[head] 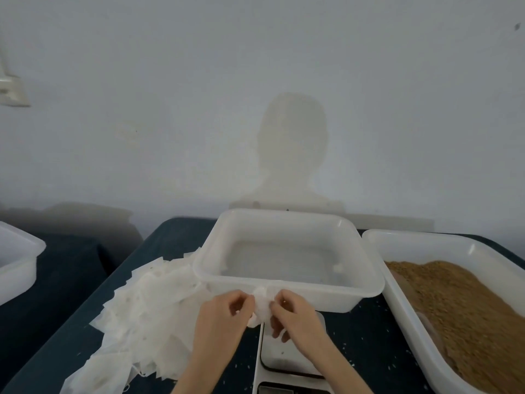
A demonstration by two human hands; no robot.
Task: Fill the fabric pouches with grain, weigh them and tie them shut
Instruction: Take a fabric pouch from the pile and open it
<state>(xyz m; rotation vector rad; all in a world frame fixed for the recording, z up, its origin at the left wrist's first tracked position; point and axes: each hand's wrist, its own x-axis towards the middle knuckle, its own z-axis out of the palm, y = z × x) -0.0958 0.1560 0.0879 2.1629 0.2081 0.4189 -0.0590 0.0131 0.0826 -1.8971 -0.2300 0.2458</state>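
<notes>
I have both forearms reaching forward, hands close together at centre. My left hand (227,308) has curled fingers (241,298) pinching the small pouch (262,307); my right hand (294,311) pinches its other side.

Scale (289,351) nearest; tub (287,245) behind it. Pouch pile (142,317) left of both. Grain tray (420,240) right. Another tub (17,260) far left, well apart.
</notes>
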